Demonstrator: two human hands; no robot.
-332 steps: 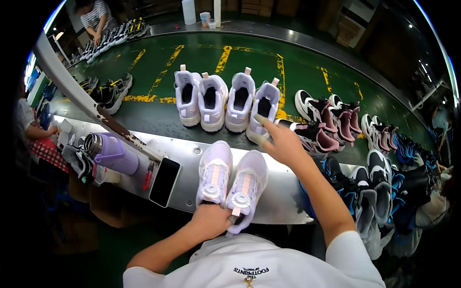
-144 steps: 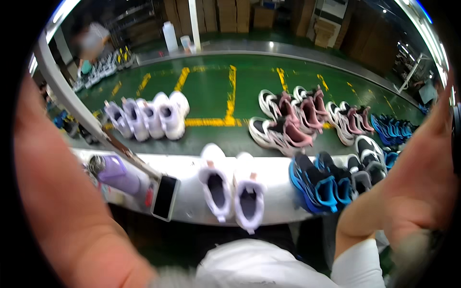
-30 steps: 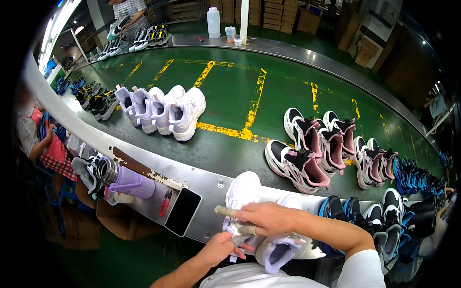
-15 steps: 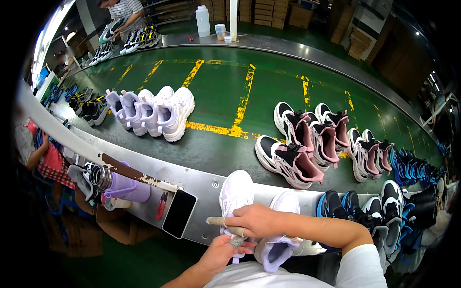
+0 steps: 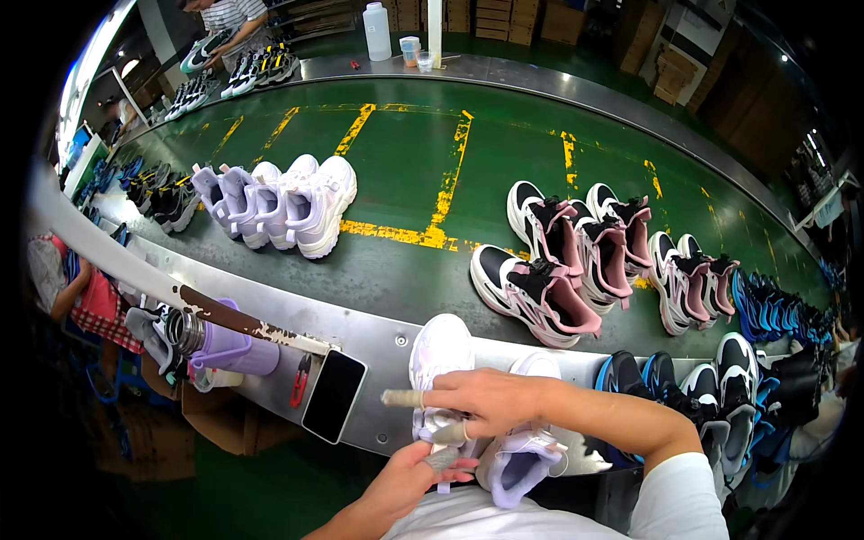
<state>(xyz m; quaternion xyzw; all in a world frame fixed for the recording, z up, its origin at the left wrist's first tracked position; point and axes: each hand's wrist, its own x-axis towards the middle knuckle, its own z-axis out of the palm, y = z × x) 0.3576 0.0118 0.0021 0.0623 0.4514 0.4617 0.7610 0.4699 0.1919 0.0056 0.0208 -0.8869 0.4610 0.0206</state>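
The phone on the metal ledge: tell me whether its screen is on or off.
Off. The phone lies flat, face up on the metal ledge, and its glass is plain black with no lit picture, beside the red clippers.

Our right hand [image 5: 490,407] reaches in from the right, forearm bent across, fingers curled shut. Our left hand [image 5: 416,477] sits just below it, fingers pinched.

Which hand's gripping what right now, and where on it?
Right hand lies over the collar of the left white-lilac sneaker, a taped fingertip pointing left. Left hand pinches something beneath; unclear what.
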